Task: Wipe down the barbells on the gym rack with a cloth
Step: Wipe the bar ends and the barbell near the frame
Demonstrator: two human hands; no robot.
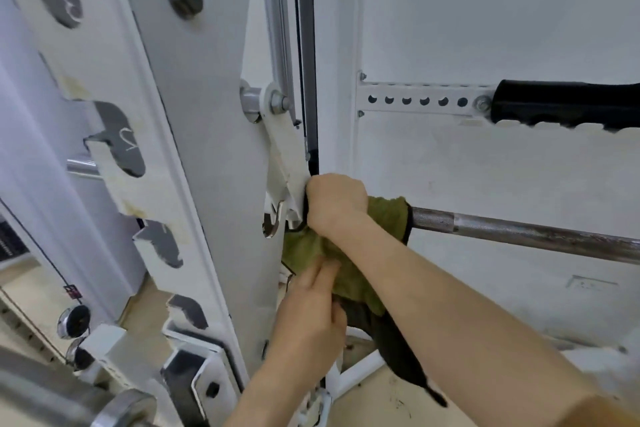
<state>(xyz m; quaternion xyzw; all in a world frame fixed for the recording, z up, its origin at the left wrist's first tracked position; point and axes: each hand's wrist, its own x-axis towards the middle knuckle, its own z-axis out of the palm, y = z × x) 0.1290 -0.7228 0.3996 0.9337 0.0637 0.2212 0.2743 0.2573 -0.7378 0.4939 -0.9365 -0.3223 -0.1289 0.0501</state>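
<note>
Right-hand grip: the olive cloth (388,218) is clenched round the barbell (519,232) by the right hand (336,204), fingers curled over the top, hard against the rack upright (207,149).
Left-hand grip: the hanging fold of the cloth is touched from below by the left hand (311,315); whether it is pinched or only steadied cannot be told.
Barbell: it is laid across the rack, its knurled shaft running off to the right, dull and speckled with what looks like rust; the part by the upright is hidden under the cloth.
Step in hand: the stretch of bar beside the hook (273,218) is judged to be under the wipe.
Technique: the cloth should be wrapped fully round the shaft, squeezed firmly and drawn rightward in one long pass, with a twist so that the knurling is reached.
Loose tail: the dark dangling end is best gathered up so that nothing is snagged on the hook.
</note>
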